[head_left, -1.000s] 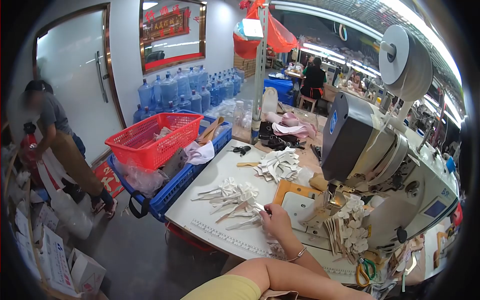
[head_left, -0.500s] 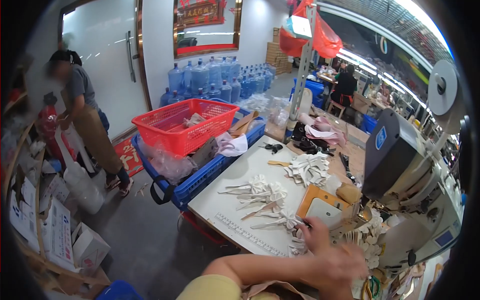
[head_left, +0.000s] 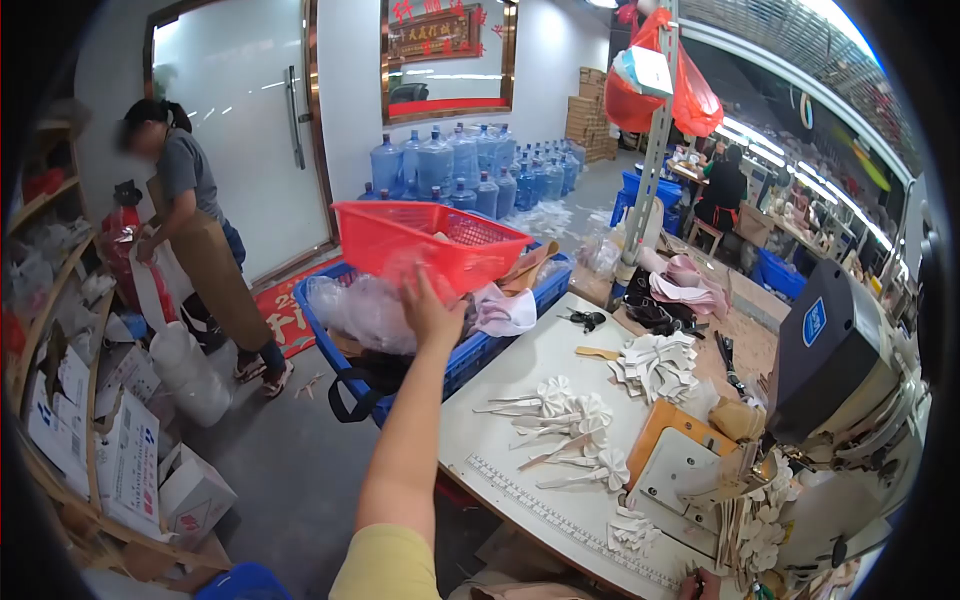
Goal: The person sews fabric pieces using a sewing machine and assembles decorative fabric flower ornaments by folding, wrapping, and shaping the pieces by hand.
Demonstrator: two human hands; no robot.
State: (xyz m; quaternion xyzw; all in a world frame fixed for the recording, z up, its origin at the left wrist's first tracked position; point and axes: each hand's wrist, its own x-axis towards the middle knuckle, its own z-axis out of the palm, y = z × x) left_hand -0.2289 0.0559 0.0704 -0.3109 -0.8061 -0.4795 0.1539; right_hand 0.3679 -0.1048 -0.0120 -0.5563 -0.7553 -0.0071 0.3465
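My left hand (head_left: 432, 305) reaches forward and grips the near side of the red plastic basket (head_left: 450, 240), which is tilted and raised over the blue crate (head_left: 475, 355). Clear plastic bags (head_left: 370, 310) and a pale pink cloth (head_left: 503, 310) show beneath it. At the bottom edge, only part of my right hand (head_left: 702, 584) is visible, its fingers closed around something too small to make out. To its upper left, white flower-shaped pieces with long strips (head_left: 575, 420) lie on the white worktable (head_left: 500, 430). More white pieces (head_left: 655, 368) are piled farther back.
A sewing machine (head_left: 830, 340) stands at the right. Black snips (head_left: 586, 319) rest near the table's back edge. Blue water bottles (head_left: 435, 165) line the wall. At the left, a co-worker (head_left: 195, 190) stands beside shelves and cartons (head_left: 130, 450); another person (head_left: 725, 185) sits far back.
My left hand has moved from the machine side to the red basket, which is now raised and tilted. My right hand has left the white pieces and moved to the bottom edge. The view has turned left.
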